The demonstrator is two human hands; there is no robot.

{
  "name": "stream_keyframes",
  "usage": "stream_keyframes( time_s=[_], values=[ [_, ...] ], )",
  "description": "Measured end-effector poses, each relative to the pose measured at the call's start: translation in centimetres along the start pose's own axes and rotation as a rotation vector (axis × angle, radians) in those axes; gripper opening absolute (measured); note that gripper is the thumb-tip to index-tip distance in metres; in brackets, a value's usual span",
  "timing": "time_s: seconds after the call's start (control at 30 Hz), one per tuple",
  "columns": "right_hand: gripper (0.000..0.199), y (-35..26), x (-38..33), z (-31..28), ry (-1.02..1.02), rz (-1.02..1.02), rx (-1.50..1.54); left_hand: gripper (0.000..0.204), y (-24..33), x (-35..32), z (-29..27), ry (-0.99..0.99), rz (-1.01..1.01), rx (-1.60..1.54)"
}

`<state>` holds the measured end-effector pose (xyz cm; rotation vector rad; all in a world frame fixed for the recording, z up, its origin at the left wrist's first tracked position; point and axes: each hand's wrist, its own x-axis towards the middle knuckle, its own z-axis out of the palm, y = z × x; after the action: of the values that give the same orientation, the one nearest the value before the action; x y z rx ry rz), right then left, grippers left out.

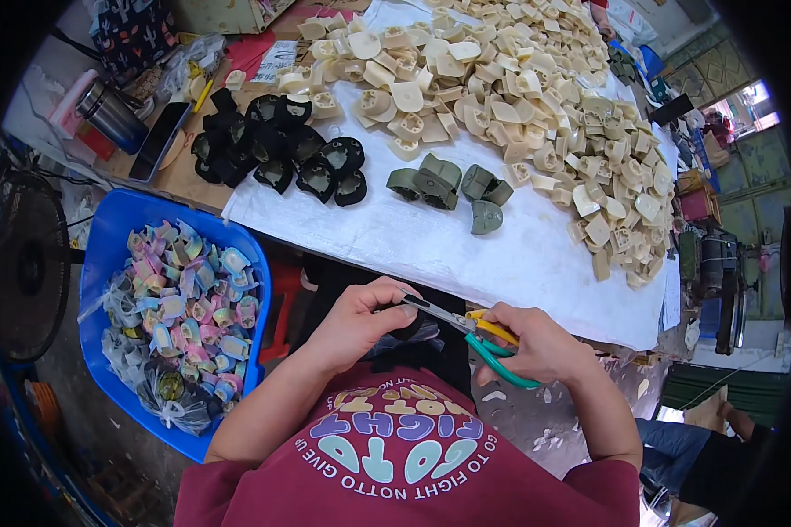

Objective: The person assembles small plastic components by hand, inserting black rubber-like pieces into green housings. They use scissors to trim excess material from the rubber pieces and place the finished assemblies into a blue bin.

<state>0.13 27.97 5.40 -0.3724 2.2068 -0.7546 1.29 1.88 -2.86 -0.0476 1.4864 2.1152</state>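
My right hand [539, 345] grips scissors [496, 353] with one yellow and one green handle. Their blades point left to the fingertips of my left hand [358, 318], which is closed on a small black molded piece [405, 328]. Fingers hide most of that piece, and I cannot tell whether the blades touch it. Beyond my hands, on the white cloth, lie several dark green molded pieces [439, 183]. A group of black cup-like pieces [303, 143] sits to their left. Behind and to the right spreads a large heap of cream molded pieces [501, 101].
At my left stands a blue basin [105, 255] of multicoloured pieces [185, 307] and knotted plastic bags. A phone [162, 140] and a steel tumbler [112, 116] are on the table's left end, near a fan [28, 263]. Another person [690, 457] is at lower right.
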Motion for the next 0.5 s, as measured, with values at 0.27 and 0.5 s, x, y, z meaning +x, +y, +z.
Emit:
stream_keyframes(
  time_s=[0.27,0.5],
  values=[
    [0.064,0.8,-0.3,0.5,-0.017,0.018,0.035,0.015,-0.4,0.1,0.0,-0.013,-0.035,0.01],
    [0.055,2.2,-0.5,1.6,0.039,0.04,0.082,0.016,-1.8,0.0,-0.3,-0.019,-0.094,0.041]
  ],
)
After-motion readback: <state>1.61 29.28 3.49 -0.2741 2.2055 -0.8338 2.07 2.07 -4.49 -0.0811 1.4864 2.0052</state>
